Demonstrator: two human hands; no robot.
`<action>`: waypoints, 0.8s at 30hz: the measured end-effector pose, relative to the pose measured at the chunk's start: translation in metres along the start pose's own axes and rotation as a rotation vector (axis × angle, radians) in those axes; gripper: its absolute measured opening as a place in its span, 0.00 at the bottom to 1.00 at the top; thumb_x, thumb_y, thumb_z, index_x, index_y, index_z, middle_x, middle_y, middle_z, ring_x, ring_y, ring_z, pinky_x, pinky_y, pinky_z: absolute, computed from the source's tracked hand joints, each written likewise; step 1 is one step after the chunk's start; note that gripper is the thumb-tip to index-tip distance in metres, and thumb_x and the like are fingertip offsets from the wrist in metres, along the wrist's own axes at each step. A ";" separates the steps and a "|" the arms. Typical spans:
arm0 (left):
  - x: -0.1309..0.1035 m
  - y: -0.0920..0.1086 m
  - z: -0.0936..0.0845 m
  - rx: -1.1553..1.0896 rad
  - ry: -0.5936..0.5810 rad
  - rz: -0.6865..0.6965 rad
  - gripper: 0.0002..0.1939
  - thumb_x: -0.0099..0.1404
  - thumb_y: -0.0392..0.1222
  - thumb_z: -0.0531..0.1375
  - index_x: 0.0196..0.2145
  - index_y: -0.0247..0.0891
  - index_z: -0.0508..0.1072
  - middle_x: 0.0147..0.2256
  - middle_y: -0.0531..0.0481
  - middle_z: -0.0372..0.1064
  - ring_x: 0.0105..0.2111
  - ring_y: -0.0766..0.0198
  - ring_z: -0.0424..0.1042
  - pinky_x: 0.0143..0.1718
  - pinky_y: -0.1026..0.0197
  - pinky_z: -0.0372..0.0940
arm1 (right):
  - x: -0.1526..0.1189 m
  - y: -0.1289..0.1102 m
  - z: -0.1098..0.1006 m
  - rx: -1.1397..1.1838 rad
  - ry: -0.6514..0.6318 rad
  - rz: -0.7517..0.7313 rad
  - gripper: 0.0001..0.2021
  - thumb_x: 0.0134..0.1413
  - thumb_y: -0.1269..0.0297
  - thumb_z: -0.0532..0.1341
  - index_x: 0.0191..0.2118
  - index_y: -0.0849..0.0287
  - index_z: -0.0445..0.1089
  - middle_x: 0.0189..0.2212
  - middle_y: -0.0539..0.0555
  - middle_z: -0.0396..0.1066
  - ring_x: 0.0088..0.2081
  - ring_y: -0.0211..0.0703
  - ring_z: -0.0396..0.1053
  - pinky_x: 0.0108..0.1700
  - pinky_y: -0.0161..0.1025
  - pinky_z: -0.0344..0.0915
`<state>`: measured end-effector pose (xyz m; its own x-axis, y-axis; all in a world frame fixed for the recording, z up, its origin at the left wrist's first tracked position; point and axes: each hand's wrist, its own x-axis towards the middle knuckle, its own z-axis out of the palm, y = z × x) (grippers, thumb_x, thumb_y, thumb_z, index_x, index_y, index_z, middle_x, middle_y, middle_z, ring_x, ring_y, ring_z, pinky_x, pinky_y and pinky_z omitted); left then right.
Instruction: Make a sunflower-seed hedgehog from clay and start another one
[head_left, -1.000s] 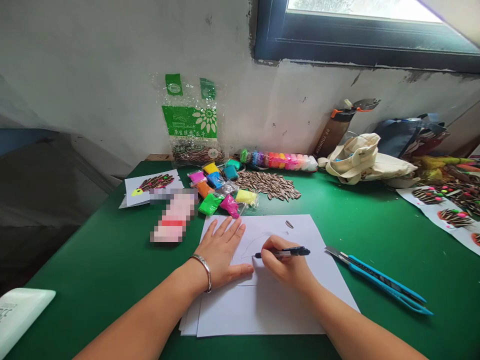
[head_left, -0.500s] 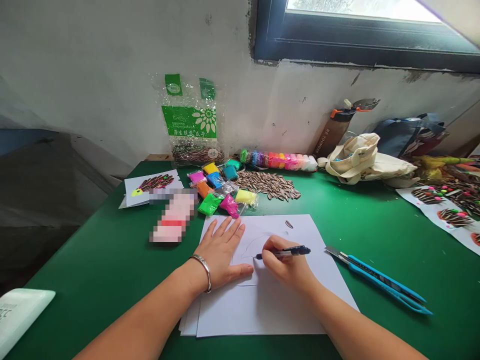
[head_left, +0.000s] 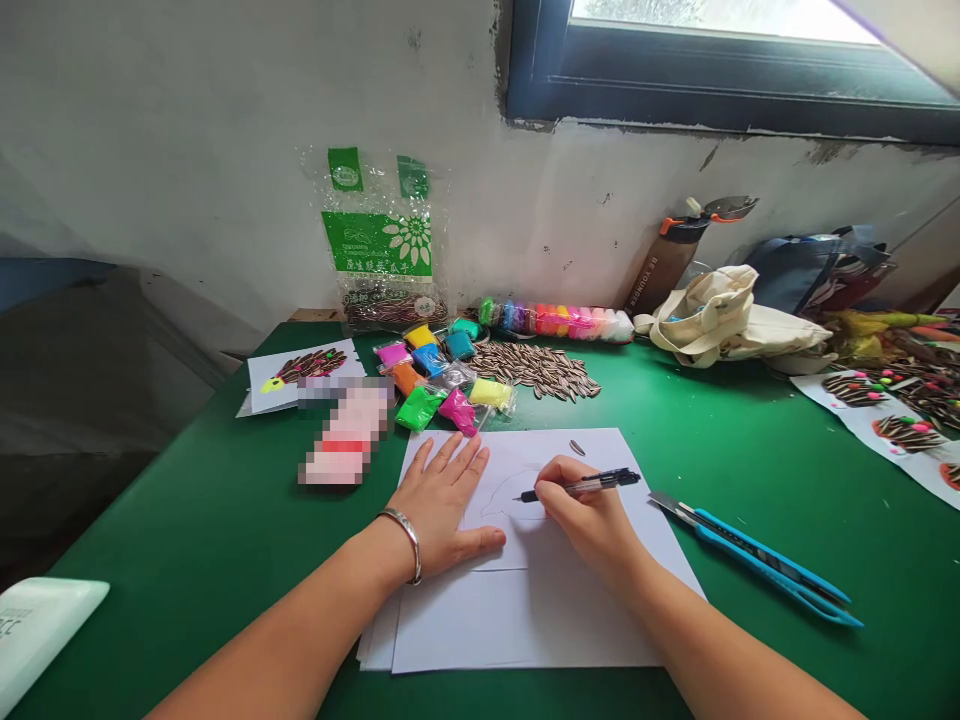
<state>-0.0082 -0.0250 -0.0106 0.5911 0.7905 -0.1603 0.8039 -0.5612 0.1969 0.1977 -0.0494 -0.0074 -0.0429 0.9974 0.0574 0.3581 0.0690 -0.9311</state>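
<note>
White paper [head_left: 465, 625] lies on the green table, with more sheets partly under it. My left hand [head_left: 442, 497] rests flat on its left side, fingers spread, holding nothing. A black and clear pen [head_left: 600, 482] is gripped in my right hand [head_left: 592, 515], its tip pointing left over the paper. Thin curved lines show on the paper between my hands. A single sunflower seed [head_left: 577, 448] lies near the top edge of the sheet. To the right, a blue utility knife [head_left: 772, 565] has its blade tip by the paper's edge.
Behind the paper are colored clay packets [head_left: 420, 408], a seed pile [head_left: 532, 370], a seed bag [head_left: 386, 245] and a clay roll [head_left: 570, 322]. A blurred pink item [head_left: 345, 440] lies left. Further right stand a brown bottle [head_left: 667, 265] and cloth bag [head_left: 705, 315].
My right hand has moved slightly right and up with the pen, whose tip has shifted up. More of the thin line shows below it. My left hand stays in place.
</note>
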 end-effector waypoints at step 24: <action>0.000 -0.001 0.003 0.005 0.024 0.005 0.46 0.57 0.71 0.44 0.64 0.41 0.44 0.65 0.46 0.34 0.64 0.49 0.33 0.62 0.43 0.29 | -0.004 0.006 0.015 -0.165 -0.056 -0.112 0.06 0.50 0.67 0.56 0.28 0.59 0.69 0.24 0.51 0.69 0.26 0.37 0.63 0.28 0.33 0.60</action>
<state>-0.0086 -0.0248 -0.0141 0.5931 0.7934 -0.1366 0.8016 -0.5661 0.1925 0.1857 -0.0537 -0.0183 -0.1414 0.9811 0.1322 0.4960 0.1858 -0.8482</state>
